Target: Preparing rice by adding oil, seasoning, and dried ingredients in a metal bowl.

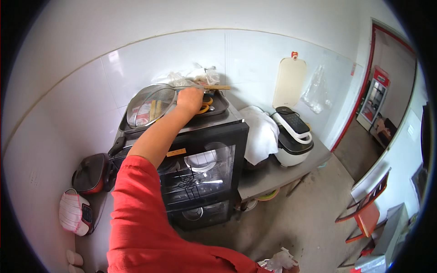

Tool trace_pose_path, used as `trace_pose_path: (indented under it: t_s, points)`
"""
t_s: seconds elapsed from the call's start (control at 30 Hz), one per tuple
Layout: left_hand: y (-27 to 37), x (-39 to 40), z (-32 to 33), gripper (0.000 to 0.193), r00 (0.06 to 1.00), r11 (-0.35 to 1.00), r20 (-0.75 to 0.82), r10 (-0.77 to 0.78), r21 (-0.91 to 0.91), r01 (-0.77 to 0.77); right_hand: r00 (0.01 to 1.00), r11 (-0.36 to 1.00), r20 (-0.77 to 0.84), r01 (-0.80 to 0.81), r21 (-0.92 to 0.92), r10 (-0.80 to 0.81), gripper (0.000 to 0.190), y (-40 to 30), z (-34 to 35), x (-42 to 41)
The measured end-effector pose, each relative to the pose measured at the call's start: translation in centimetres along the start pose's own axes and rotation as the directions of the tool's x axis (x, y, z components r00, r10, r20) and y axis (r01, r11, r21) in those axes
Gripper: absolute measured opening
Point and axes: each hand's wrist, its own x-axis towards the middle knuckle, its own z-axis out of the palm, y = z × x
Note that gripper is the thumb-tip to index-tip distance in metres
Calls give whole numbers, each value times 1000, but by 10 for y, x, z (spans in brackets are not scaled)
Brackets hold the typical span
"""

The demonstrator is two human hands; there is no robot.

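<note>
With my left hand (191,99) I grip the handle of a large wire-mesh strainer (167,99). The handle ends in wood, and the round mesh lies over a dark baking tray (222,104) on top of a black glass-fronted cabinet (205,136). Through the mesh show yellowish strips and a red-and-white packet. Scissors with yellow handles (203,109) lie in the tray just beside my fingers. Low at the picture's bottom edge, a sliver of my right hand (293,269) shows against crumpled white plastic (281,260); most of that hand is cut off.
Plates (201,162) stand behind the cabinet's glass. To its right, a white cloth (259,133) and a white-and-black cooker (295,150) sit on a metal table (273,181). An electric pan (89,173) is at left. A red chair (368,218) stands near the doorway.
</note>
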Motion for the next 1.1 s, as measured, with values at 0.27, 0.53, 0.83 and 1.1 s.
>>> trace_pose_path:
  t_s: [0.27,0.53,0.83,1.1]
  points:
    - [5,-13,-7,72,973,976,230,9,-213,42,993,999,-112,-31,-39,26,23,5,-39,-52]
    - [-29,-11,-2,61,945,908,244,220,-406,-107,989,999,-147,-30,-28,26,21,12,-53,-84]
    - [-54,20,-46,30,939,780,-289,-187,-625,-37,963,988,-224,-147,37,151,26,-24,-63,-117]
    - [24,-18,-140,55,947,394,-302,-104,-887,-240,861,924,-341,-328,194,377,18,-49,-50,-149]
